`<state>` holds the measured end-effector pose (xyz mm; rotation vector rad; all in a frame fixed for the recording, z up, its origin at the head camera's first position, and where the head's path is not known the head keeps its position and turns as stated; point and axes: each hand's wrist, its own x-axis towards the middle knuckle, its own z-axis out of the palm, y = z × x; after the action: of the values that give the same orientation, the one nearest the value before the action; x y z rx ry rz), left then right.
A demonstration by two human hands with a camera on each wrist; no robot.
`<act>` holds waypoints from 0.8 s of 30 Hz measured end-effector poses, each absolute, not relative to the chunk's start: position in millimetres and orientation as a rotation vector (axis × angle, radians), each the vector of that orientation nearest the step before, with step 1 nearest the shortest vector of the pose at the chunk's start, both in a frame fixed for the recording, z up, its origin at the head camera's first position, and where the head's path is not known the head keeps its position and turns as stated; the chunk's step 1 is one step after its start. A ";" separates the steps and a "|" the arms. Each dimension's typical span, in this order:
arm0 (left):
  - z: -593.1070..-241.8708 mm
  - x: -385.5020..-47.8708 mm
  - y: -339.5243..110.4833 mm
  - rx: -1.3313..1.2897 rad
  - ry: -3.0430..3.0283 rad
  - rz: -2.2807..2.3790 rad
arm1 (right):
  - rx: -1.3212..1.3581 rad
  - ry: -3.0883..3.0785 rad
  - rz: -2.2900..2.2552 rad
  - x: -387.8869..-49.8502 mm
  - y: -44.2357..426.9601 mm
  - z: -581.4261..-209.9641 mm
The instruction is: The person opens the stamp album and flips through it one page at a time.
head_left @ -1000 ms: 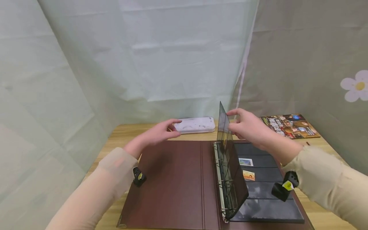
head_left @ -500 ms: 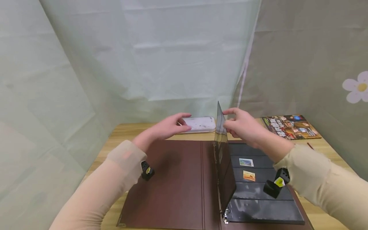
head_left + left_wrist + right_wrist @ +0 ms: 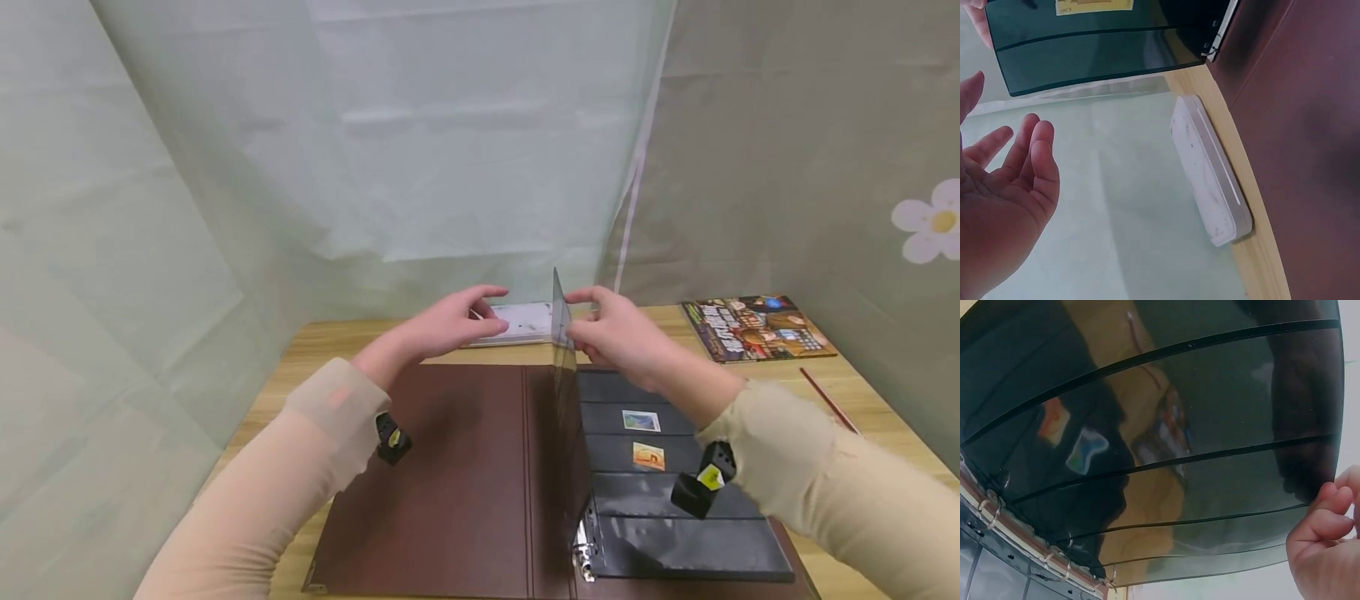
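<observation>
The page (image 3: 568,408), a dark translucent sheet with horizontal pockets, stands nearly upright over the binder (image 3: 442,475), its inner edge at the metal rings (image 3: 583,554). The right hand (image 3: 622,337) grips the page's free edge near the far corner, thumb and fingers pinched on it. The left wrist view shows me a yellow stamp (image 3: 1094,5) in one of its pockets.

The left hand (image 3: 453,322) is raised on the other side of the page, near but apart from it; its fingers are loosely bent, spread from the thumb, and hold nothing.

The binder lies open and flat on the table (image 3: 352,337), left cover exposed. On its right side lies a black page (image 3: 686,546) with two stamps in separate pockets: a blue-green one (image 3: 641,421) and, nearer the person, an orange one (image 3: 648,456).

Behind the binder I see a white case (image 3: 525,321), partly hidden by the left hand and the raised page. At the far right of the table lies a magazine (image 3: 757,329); a thin red stick (image 3: 828,400) lies nearer, beside the right sleeve (image 3: 847,475). Pale cloth (image 3: 465,167) hangs behind the table.
</observation>
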<state>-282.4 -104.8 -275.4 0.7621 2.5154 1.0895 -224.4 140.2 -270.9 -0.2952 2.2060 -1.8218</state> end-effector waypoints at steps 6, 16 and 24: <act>-274.0 -283.8 -96.8 0.736 2.491 1.156 | -0.288 2.208 -1.841 -223.2 131.8 -275.1; -271.3 -287.1 -79.6 0.750 2.433 1.270 | -0.359 2.179 -1.876 -222.2 122.3 -284.3; -278.1 -287.9 -72.6 0.766 2.416 1.304 | -0.361 2.184 -1.869 -221.5 115.0 -288.1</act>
<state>-287.9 -72.6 -278.1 0.7658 2.4158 1.3038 -221.5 115.0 -288.1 -0.3609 2.1840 -1.8687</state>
